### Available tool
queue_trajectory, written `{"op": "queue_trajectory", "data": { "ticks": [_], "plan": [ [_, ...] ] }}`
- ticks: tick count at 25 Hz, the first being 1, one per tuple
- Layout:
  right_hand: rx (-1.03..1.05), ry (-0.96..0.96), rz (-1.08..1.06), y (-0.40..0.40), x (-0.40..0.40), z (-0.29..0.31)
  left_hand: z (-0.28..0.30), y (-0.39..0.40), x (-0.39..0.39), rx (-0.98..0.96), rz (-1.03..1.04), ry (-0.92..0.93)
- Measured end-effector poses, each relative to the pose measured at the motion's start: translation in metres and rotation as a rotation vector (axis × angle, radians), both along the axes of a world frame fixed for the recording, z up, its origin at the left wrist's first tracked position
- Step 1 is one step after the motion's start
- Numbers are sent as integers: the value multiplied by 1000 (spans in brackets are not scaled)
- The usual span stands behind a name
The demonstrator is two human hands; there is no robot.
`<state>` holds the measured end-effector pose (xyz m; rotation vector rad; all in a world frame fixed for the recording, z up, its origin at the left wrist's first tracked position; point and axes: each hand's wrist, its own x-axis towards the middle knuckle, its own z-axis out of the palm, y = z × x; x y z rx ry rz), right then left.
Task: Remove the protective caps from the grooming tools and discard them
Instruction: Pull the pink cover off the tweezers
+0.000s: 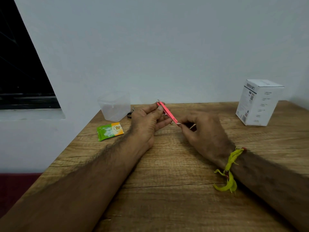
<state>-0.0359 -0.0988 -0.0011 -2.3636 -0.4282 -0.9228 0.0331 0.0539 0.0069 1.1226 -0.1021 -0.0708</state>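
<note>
Left hand grips a pair of pink tweezers near their far, open tips, thumb pressed across the blades and the fingers curled beneath, holding them just above the wooden table. Right hand meets the tool's near end, its thumb and forefinger pinched tight on something small and pale there; whether that is a protective cap or only the joined end of the tweezers is too small to tell. Both hands are therefore closed on the same tool, one at each end, and the tweezers slope from the left thumb down toward the right fingertips.

Judging by this, the step in hand is pulling a cap off the tweezers. The next move calls for the left hand to hold firm while the right draws straight away along the tool's length, then carries whatever comes free to a place for discards. A clear plastic container stands just beyond the left hand and may serve for that. Beside it, partly hidden behind the left hand, lies a dark-handled tool, perhaps small scissors.
</note>
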Motion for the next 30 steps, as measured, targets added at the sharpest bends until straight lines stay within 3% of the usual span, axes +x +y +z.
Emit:
{"op": "queue_trajectory", "data": {
  "ticks": [23,30],
  "plan": [
    [-34,-19,-37,-2,4,-1,0,-2,1,-11,56,-7],
    [-21,-51,-12,-1,4,-1,-3,-3,0,52,-10,-92]
  ]
}}
